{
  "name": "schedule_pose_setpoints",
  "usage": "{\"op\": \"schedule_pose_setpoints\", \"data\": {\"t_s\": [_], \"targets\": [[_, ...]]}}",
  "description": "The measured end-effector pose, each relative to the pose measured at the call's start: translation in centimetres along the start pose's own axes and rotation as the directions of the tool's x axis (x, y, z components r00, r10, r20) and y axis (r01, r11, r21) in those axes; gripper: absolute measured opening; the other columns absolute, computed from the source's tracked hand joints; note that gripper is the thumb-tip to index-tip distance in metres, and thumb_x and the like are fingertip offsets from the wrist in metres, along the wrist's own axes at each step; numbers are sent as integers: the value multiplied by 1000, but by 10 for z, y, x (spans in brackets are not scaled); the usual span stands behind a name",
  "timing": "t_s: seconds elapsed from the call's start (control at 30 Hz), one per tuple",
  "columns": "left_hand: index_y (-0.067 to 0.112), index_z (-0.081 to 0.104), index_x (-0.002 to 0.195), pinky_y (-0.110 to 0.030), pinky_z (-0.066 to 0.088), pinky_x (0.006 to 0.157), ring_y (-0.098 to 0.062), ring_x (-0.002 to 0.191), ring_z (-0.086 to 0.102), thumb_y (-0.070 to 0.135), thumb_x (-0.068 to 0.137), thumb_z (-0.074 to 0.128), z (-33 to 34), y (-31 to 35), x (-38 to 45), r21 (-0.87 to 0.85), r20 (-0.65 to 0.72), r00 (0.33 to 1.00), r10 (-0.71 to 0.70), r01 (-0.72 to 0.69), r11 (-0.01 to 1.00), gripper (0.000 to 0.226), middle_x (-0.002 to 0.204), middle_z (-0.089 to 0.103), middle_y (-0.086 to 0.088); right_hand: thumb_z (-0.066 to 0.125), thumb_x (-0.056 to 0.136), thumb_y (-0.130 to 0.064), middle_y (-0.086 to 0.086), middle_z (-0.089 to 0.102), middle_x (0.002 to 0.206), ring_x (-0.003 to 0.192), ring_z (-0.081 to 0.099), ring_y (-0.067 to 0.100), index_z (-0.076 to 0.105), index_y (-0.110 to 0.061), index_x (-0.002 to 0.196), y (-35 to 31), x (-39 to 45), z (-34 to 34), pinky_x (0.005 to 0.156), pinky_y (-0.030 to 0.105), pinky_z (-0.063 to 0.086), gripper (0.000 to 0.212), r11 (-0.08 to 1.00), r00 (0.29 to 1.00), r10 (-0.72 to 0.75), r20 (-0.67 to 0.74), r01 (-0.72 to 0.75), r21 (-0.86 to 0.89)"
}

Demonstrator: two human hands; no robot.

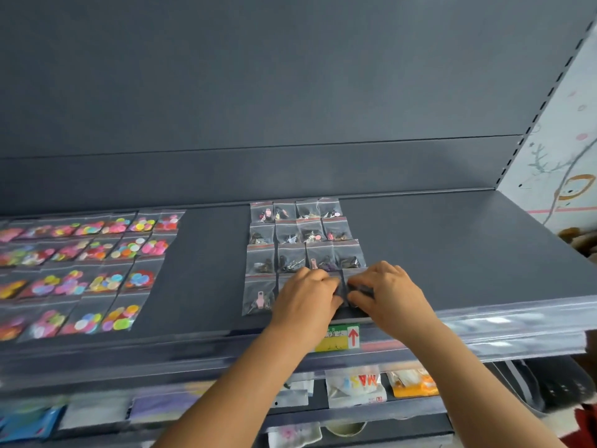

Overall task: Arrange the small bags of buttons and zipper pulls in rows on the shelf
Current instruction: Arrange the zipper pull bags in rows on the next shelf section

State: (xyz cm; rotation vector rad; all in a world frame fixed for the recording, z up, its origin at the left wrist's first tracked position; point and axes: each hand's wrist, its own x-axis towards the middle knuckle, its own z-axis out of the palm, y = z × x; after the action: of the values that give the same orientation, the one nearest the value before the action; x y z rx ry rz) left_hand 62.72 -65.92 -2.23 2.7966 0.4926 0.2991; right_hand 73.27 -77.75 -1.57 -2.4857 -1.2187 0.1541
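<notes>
On the dark grey shelf, small clear bags of zipper pulls lie in neat rows at the middle. Clear bags of coloured buttons lie in rows at the left. Both my hands are at the front row of zipper-pull bags. My left hand rests with curled fingers on one bag there. My right hand pinches the neighbouring front-row bag, most of which the fingers hide. A bag with a pink zipper pull lies just left of my left hand.
A clear price strip runs along the shelf's front edge, with a green and yellow label and red arrow. Packaged goods lie on lower shelves. The shelf's back panel rises behind. A painted wall is at right.
</notes>
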Motion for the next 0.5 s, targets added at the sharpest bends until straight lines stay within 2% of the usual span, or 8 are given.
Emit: {"op": "schedule_pose_setpoints", "data": {"t_s": [0.1, 0.23, 0.5], "targets": [[18, 49, 134, -35, 39, 98, -19, 120, 42, 33, 93, 52, -3, -2, -5, 12, -54, 998, -25, 26, 1000, 43, 132, 50, 1, 57, 88, -37, 1, 55, 108, 103, 49, 22, 68, -21, 101, -5, 1, 0, 74, 26, 40, 23, 1000, 1000, -3, -31, 3, -1], [22, 39, 141, -33, 38, 99, -17, 123, 40, 36, 94, 49, -15, -18, -19, 15, -134, 987, -88, 91, 996, 50, 136, 47, 4, 58, 88, -41, -1, 56, 123, 112, 50, 21, 59, -26, 123, -24, 3, 1, 87, 29, 44, 38, 999, 996, -50, -74, 51, 11], [25, 31, 144, -29, 31, 106, -15, 131, 34, 44, 95, 42, -57, -92, -77, 32, -222, 941, -256, 270, 962, 54, 144, 40, 5, 56, 89, -41, -2, 55, 130, 119, 47, 22, 52, -23, 130, -112, 18, 25, 97, 31, 39, 45, 968, 968, -248, -44, 250, 38]]}}
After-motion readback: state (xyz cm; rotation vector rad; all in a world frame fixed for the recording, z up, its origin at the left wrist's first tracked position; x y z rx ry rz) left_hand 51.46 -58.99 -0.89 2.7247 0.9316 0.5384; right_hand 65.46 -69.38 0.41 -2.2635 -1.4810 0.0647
